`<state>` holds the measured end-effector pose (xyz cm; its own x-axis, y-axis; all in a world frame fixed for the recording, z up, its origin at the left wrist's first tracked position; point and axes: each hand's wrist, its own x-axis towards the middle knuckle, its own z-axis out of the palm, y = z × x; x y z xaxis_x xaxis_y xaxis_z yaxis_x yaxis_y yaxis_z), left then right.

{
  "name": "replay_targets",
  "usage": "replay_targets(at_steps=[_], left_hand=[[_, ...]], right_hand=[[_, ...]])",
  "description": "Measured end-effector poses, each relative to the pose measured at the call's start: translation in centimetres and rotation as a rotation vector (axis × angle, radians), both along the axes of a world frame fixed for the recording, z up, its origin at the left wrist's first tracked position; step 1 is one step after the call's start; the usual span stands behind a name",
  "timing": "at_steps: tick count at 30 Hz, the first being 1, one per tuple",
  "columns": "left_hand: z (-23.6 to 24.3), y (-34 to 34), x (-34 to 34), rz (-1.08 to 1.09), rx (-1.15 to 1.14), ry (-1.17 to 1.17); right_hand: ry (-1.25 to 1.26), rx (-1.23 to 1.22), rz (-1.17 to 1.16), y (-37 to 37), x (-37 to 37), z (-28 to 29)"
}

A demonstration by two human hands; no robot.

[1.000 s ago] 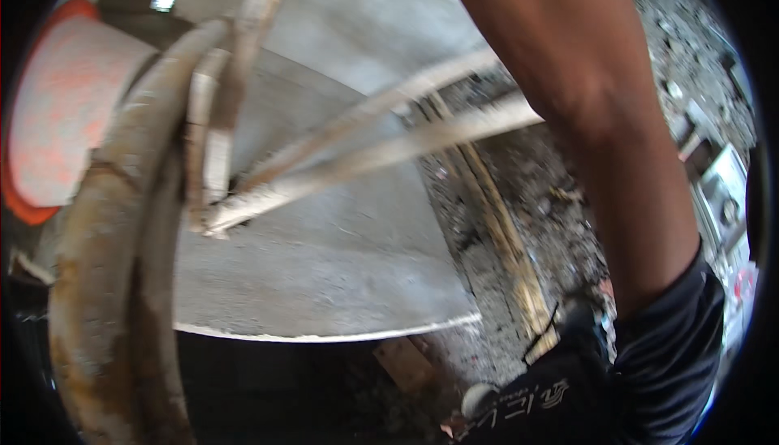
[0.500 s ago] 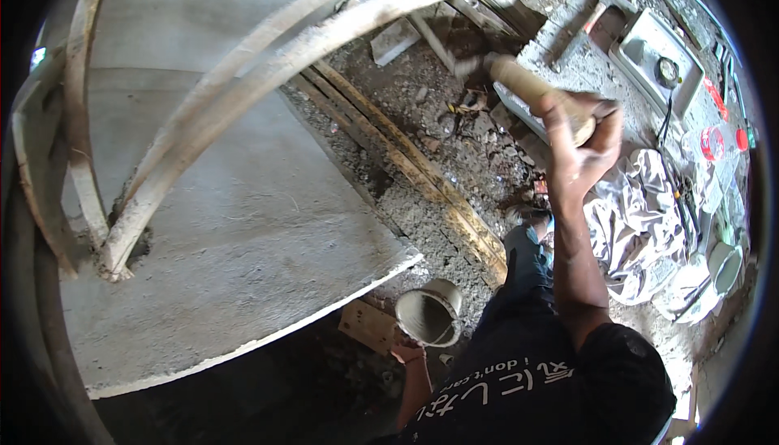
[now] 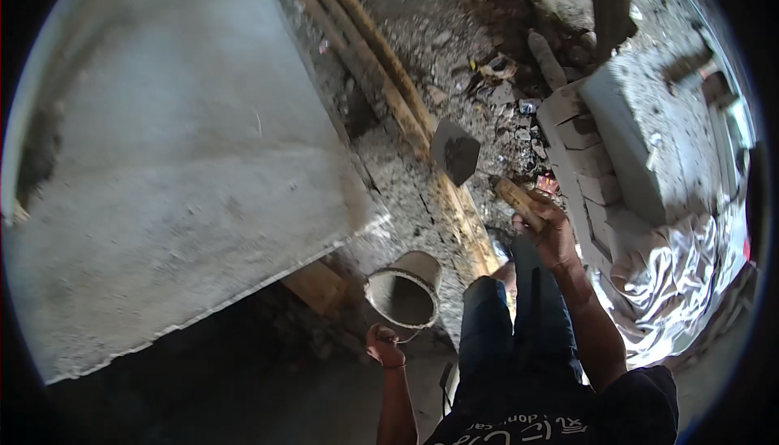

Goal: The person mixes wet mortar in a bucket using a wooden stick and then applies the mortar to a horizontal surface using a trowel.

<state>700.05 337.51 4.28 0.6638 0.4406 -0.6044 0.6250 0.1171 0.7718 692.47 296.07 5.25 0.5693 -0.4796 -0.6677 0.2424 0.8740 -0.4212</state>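
My right hand [image 3: 550,234] is closed on the wooden handle of a trowel [image 3: 454,153], whose grey blade points up and left over the rubble. My left hand [image 3: 386,346], low in the middle, is closed on the thin wire handle of a round, cement-crusted bucket [image 3: 430,279], which tilts with its dark mouth toward me. Left of both hands lies a large grey concrete slab [image 3: 162,193] with a rough pale front edge. My legs show below the trowel.
Long timber boards [image 3: 381,80] run beside the slab over rubble and litter [image 3: 503,96]. At right are a pale concrete block [image 3: 633,145] and a crumpled white sheet [image 3: 673,283]. A board [image 3: 316,287] lies beneath the slab's edge, beside a dark gap.
The view has swung, and the curved pale strips over the slab have left it. My right hand has come lower with the trowel. The bucket and my left hand now show more fully.
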Motion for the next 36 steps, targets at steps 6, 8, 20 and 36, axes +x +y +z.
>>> replay_targets(at_steps=[6, 8, 20, 36], left_hand=[[-4.6, 1.8, -6.1, -0.541, 0.502, -0.184], [-5.8, 2.4, -8.4, -0.245, 0.228, -0.054], [-9.5, 1.1, -13.9, 0.142, 0.244, 0.317], [-10.7, -14.8, 12.7, 0.205, 0.495, 0.259]], right_hand=[[-0.141, 0.531, 0.505, 4.9, 2.0, -11.6], [0.121, 0.442, 0.611, 6.8, 1.8, -13.3], [0.543, -0.044, 1.034, 3.4, 13.3, -13.4], [0.681, -0.531, 1.106, -18.1, 44.1, -18.0]])
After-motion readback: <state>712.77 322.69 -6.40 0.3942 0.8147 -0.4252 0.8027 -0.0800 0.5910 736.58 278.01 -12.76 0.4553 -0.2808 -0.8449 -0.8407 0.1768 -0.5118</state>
